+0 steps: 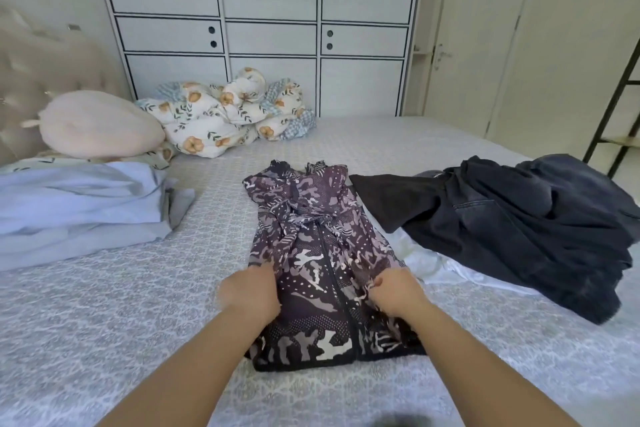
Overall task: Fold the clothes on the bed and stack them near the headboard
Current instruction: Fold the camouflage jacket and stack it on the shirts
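A purple camouflage zip jacket [311,236] lies lengthwise in the middle of the bed [104,322], its sleeves folded in across the front. My left hand [249,291] grips the jacket's left edge about halfway up. My right hand [394,291] pinches a bunch of the fabric at the right edge. A heap of dark clothes [519,229], jeans among them, lies to the right over a white garment [450,270]. Folded pale blue clothes [79,208] sit at the left near the tufted headboard [31,80].
A pink pillow [100,125] leans by the headboard, with a crumpled floral quilt [225,114] beside it at the bed's far edge. White wardrobe doors [270,28] stand behind. A door [467,45] and a dark ladder frame [616,107] are at the right.
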